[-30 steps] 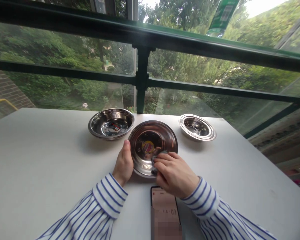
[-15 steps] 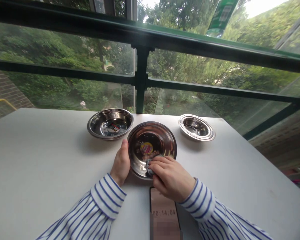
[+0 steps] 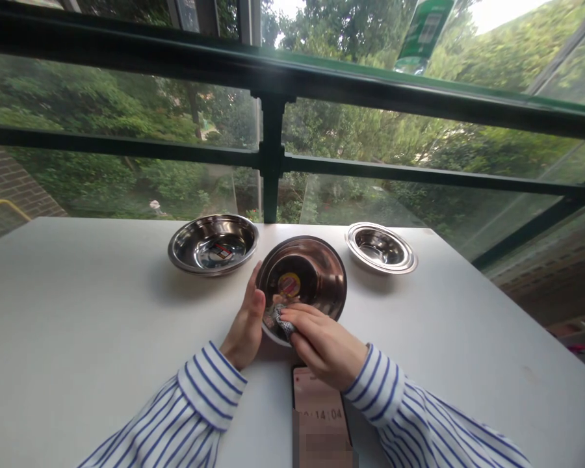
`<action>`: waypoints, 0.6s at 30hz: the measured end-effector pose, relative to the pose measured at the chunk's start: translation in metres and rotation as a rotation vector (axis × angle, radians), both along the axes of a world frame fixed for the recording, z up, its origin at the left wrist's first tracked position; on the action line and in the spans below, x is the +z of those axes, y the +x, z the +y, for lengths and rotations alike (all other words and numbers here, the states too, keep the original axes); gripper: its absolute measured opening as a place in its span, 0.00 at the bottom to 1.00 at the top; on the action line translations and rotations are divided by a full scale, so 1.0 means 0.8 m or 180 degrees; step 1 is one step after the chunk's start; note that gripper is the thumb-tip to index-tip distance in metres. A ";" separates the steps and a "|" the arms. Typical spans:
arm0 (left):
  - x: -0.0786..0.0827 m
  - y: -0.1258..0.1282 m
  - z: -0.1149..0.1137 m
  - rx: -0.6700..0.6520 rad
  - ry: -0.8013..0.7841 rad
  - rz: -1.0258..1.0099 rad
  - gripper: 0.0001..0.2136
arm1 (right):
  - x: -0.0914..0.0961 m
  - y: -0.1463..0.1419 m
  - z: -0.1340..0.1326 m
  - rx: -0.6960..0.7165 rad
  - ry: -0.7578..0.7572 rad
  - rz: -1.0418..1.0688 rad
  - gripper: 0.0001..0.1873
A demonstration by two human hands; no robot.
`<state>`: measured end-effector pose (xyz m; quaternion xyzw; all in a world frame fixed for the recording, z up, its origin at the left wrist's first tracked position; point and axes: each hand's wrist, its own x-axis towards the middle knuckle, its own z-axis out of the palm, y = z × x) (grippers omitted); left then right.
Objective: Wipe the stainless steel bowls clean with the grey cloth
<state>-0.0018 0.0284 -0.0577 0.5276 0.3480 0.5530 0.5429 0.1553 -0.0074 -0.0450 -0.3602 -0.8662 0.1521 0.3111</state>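
Both hands engaged at the middle bowl [image 3: 324,276], a round steel vessel between the table's [image 3: 97,338] far edge and the wearer, mouth tipped toward the wearer; whether its base touches the table cannot be told. Left hand [image 3: 245,330] grasps the bowl at its left side, thumb lying at the rim, fingers reaching up along the outside. Right hand [image 3: 325,343] is closed about a grey patterned wad [image 3: 283,323], fingertips pressing over it. Key relation: the wad sits at the bowl's near-left inner wall, directly off the right fingertips, and the left thumb is just beside it, across the rim. The bowl, being round, shows no long axis; the visible part of the wad runs slantwise, from upper left down toward the right palm. A round label [image 3: 289,284] on the bowl floor lies beyond the wad, untouched by either hand. Phone [image 3: 320,398] on the table, nearer the wearer, below the right hand. Wide bowl [image 3: 209,231] by the far edge, left of the middle bowl; small bowl [image 3: 383,250] toward the far right corner, apart from both hands.
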 end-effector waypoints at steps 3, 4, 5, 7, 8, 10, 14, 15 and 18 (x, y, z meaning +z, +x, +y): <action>-0.002 0.001 0.001 -0.0067 0.0093 -0.0068 0.26 | 0.002 -0.006 -0.002 0.0105 -0.0017 0.0058 0.16; -0.002 0.001 0.002 -0.0028 0.0047 -0.0084 0.26 | 0.004 -0.006 -0.003 0.0084 0.0001 -0.0053 0.16; -0.003 0.002 0.003 0.0033 0.0010 -0.0087 0.26 | 0.007 -0.004 -0.003 0.0025 0.0014 -0.0225 0.15; -0.003 0.002 0.004 0.0150 0.0014 -0.0047 0.26 | 0.014 0.003 -0.003 -0.0179 -0.0023 -0.0683 0.12; -0.003 0.002 0.004 0.0184 0.0048 -0.0016 0.26 | 0.017 0.007 -0.002 -0.0291 -0.0057 -0.0913 0.10; -0.003 0.002 0.005 0.0205 0.0127 0.0053 0.26 | 0.021 0.014 0.000 -0.0462 -0.0105 -0.1220 0.08; -0.009 0.001 0.004 0.0215 0.0025 0.0022 0.26 | 0.013 0.005 0.002 -0.0212 -0.0035 -0.0849 0.13; -0.012 0.000 0.004 0.0200 -0.0053 0.0002 0.27 | 0.010 -0.001 0.002 -0.0103 -0.0003 -0.0658 0.15; -0.017 -0.004 0.005 0.0155 -0.0248 0.0025 0.28 | 0.005 -0.012 0.003 0.0015 0.0048 -0.0425 0.18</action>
